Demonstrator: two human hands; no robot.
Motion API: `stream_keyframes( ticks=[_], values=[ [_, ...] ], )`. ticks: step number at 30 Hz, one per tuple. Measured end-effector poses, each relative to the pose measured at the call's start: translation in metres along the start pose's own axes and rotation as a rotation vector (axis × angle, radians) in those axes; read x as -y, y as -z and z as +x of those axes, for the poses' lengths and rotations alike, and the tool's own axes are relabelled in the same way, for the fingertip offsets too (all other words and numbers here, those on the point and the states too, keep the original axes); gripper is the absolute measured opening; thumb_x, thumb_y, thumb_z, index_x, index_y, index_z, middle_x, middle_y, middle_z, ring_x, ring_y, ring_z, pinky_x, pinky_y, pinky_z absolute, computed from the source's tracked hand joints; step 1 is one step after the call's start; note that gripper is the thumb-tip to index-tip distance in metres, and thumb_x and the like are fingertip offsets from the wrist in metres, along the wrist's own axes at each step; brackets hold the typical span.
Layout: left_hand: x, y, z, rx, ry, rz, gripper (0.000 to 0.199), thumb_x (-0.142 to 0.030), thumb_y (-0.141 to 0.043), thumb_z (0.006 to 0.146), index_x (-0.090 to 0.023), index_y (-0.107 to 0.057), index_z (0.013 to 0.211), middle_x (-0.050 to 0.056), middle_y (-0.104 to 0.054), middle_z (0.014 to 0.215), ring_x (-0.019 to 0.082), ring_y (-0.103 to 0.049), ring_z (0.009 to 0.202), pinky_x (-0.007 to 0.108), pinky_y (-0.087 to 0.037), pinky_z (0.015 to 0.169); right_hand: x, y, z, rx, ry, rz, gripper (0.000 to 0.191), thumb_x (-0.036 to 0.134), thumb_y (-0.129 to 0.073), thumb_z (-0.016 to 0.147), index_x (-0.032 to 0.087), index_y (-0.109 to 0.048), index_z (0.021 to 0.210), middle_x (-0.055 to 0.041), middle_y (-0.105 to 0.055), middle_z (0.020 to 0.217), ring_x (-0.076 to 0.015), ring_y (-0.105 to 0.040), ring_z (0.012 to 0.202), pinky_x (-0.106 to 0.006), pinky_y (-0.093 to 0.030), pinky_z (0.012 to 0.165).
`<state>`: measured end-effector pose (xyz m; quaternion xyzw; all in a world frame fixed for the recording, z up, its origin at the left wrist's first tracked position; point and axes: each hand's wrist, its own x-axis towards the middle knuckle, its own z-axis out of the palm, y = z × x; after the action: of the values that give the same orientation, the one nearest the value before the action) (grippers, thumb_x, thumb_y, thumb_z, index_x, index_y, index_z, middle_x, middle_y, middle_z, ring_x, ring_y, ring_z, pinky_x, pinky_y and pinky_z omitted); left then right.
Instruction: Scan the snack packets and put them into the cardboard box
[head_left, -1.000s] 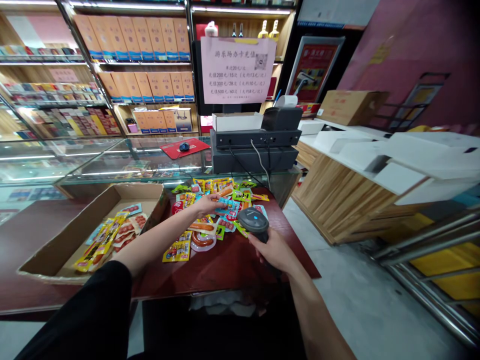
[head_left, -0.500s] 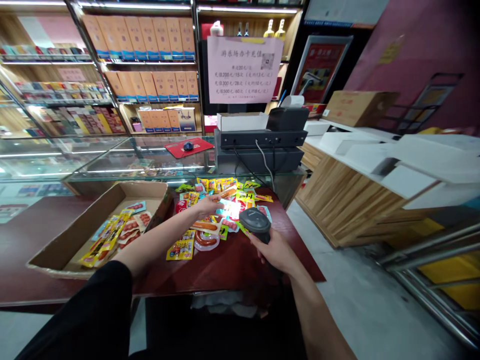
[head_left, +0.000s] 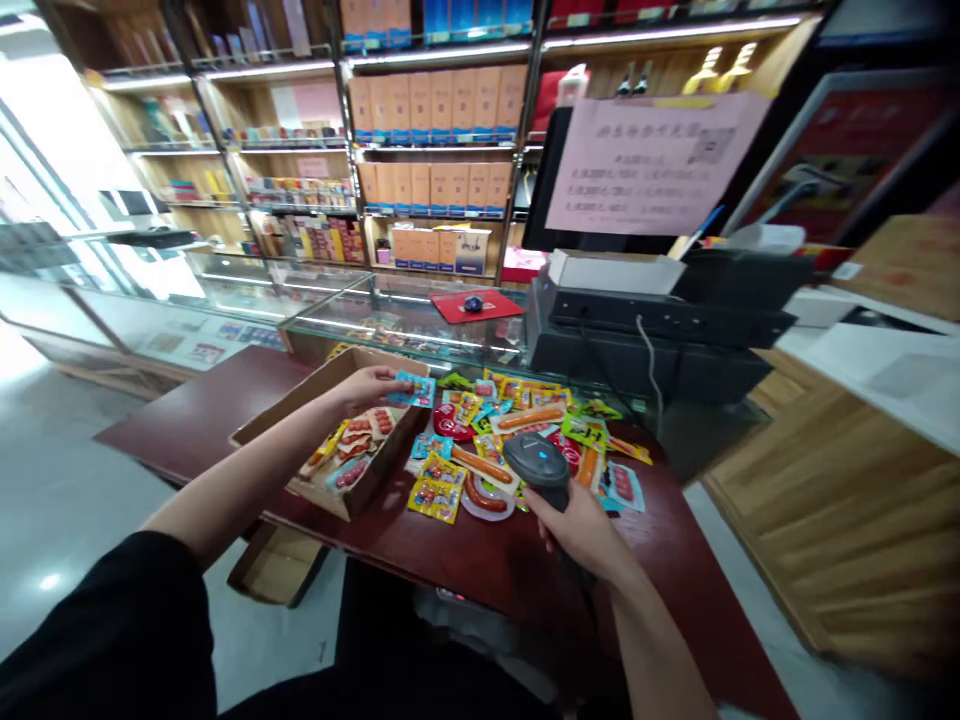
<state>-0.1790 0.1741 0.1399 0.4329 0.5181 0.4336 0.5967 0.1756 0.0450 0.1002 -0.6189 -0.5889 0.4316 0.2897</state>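
My left hand (head_left: 369, 388) pinches a small blue snack packet (head_left: 412, 389) above the right side of the cardboard box (head_left: 351, 503). Inside that box lie several sausage packets (head_left: 366, 425), partly under my left forearm. My right hand (head_left: 581, 528) is wrapped round a black barcode scanner (head_left: 537, 462), its head over the snack pile. Around it on the dark red table (head_left: 420, 545) are yellow packets (head_left: 436, 488), a long sausage packet (head_left: 532, 417), a curved sausage in a clear pack (head_left: 487, 497) and a blue-edged packet (head_left: 624, 486).
Behind the table stands a glass counter (head_left: 397, 310) with a red mat (head_left: 491, 304) and mouse. Black register equipment (head_left: 645, 335) with a cable is at the back right. Another cardboard box (head_left: 276, 563) sits below the table's left side.
My left hand has moved left from the pile to above the box, with a blue packet in it. The view has turned left. My right hand still holds the scanner, whose bright light no longer shows.
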Motion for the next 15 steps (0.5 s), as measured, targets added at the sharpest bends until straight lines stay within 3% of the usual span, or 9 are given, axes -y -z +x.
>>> stream_keyframes(
  ticks=[4,7,11,15],
  values=[
    [-0.012,0.065,-0.038,-0.213,-0.026,0.004,0.034,-0.026,-0.093,0.065,-0.01,-0.067,0.08,0.013,-0.076,0.086,0.019,-0.075,0.075,0.029,-0.064,0.073,0.005,-0.013,0.012,0.074,0.07,-0.007,0.028,0.046,-0.066,0.082,0.023,-0.052,0.075,0.0041,-0.058,0.046,-0.0146,-0.056,0.038,-0.025,-0.044,0.042],
    [-0.011,0.09,-0.058,-0.319,-0.005,-0.009,0.034,-0.027,-0.093,0.066,-0.01,-0.066,0.079,0.013,-0.075,0.086,0.02,-0.076,0.076,0.029,-0.064,0.073,0.01,-0.017,0.016,0.11,0.089,-0.028,0.029,0.048,-0.067,0.081,0.023,-0.053,0.075,0.0028,-0.059,0.047,-0.0165,-0.059,0.04,-0.027,-0.046,0.044],
    [-0.003,0.091,-0.056,-0.302,-0.016,0.017,0.034,-0.027,-0.092,0.067,-0.009,-0.067,0.082,0.012,-0.075,0.085,0.02,-0.076,0.077,0.03,-0.064,0.073,0.015,-0.014,0.014,0.115,0.087,-0.023,0.029,0.048,-0.066,0.082,0.024,-0.052,0.073,0.0023,-0.059,0.047,-0.0162,-0.058,0.04,-0.027,-0.045,0.044],
    [0.003,0.058,-0.026,-0.15,-0.008,0.056,0.038,-0.032,-0.093,0.065,-0.009,-0.069,0.083,0.014,-0.076,0.084,0.021,-0.076,0.078,0.031,-0.064,0.074,0.012,-0.003,0.007,0.045,0.048,-0.015,0.028,0.046,-0.067,0.082,0.023,-0.052,0.076,0.0033,-0.059,0.047,-0.0151,-0.057,0.04,-0.025,-0.043,0.041]
  ],
)
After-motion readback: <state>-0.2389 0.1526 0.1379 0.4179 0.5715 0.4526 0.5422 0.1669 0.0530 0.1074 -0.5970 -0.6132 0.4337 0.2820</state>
